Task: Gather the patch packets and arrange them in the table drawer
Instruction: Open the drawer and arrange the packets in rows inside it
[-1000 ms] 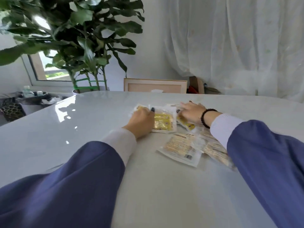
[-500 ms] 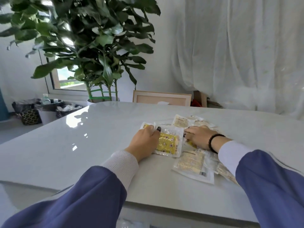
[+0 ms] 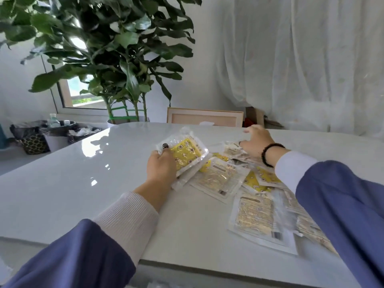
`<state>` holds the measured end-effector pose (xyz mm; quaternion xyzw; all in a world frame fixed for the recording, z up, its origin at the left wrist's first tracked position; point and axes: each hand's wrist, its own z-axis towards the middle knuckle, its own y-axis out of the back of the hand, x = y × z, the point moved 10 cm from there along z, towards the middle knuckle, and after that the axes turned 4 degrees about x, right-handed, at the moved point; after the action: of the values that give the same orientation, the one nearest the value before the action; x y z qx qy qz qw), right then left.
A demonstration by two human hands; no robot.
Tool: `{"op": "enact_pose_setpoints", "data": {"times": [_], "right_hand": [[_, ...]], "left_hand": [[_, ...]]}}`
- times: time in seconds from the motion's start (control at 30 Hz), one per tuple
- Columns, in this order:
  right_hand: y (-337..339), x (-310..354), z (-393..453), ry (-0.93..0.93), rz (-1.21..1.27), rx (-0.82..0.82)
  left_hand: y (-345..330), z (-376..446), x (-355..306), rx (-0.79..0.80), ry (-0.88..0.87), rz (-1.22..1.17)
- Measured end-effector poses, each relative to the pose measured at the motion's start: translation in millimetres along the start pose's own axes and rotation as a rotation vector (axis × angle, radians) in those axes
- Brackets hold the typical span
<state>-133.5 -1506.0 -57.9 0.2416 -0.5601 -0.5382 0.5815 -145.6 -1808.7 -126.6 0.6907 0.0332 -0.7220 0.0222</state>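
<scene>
The person's left hand (image 3: 161, 167) holds a small stack of patch packets (image 3: 187, 156) lifted at a tilt above the white table (image 3: 83, 183). The thumb lies across the top packet's clear near-left corner, and the other fingers are curled under the stack, out of sight. The top packet shows a yellow patterned patch inside clear wrapping; the lower edges of the packets beneath it fan out toward the table.

The right hand (image 3: 256, 142) reaches farther out over the table, its fingers (image 3: 250, 129) spread and blurred, above or touching the far end of a loose spread of packets (image 3: 234, 150). Whether those fingers press on a packet or hover just over it cannot be told. A dark bead bracelet (image 3: 268, 153) circles that wrist.

More packets lie flat on the table between and beneath the two arms: one pale packet (image 3: 220, 179) just beside the held stack, a yellow one (image 3: 261, 179) partly under the right sleeve, and a larger pale packet (image 3: 257, 219) nearer the table's front edge.

Beyond the table stand a leafy potted plant (image 3: 108, 48) and a white curtain (image 3: 301, 59).
</scene>
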Motion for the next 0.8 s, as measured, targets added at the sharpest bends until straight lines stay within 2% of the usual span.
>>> {"op": "enact_pose_setpoints", "data": {"times": [0.13,0.2,0.33,0.43,0.5,0.6,0.63,0.73,0.8], "right_hand": [[-68.0,7.4,17.5,-0.074,-0.109,0.334],[-85.0,7.7,13.8,-0.096,-0.104,0.426],[-78.5,7.6,8.7,-0.075,-0.281,0.443],[-74.8,7.9,-1.4,-0.071,-0.416,0.476],[-57.4,18.1,-2.7,-0.053,-0.442,0.367],[-22.9,23.7,7.8,-0.042,-0.355,0.056],[-22.7,19.4,9.5,-0.049,-0.339,0.045],[-53.7,-14.0,13.4,-0.189,-0.194,0.232],[-59.2,-18.6,12.2,-0.227,-0.169,0.287]], "left_hand": [[6.2,7.0,6.4,-0.034,0.009,-0.018],[8.9,8.1,7.3,-0.061,0.009,-0.035],[6.1,5.5,14.2,-0.049,0.072,-0.101],[8.0,-1.4,8.3,-0.056,0.053,-0.096],[8.5,-4.4,5.9,-0.061,0.05,-0.089],[7.7,-6.6,6.2,-0.057,0.063,-0.093],[7.4,-7.2,6.5,-0.055,0.072,-0.108],[7.8,-8.4,7.1,-0.066,0.091,-0.129],[7.6,-8.1,6.0,-0.059,0.099,-0.131]]}}
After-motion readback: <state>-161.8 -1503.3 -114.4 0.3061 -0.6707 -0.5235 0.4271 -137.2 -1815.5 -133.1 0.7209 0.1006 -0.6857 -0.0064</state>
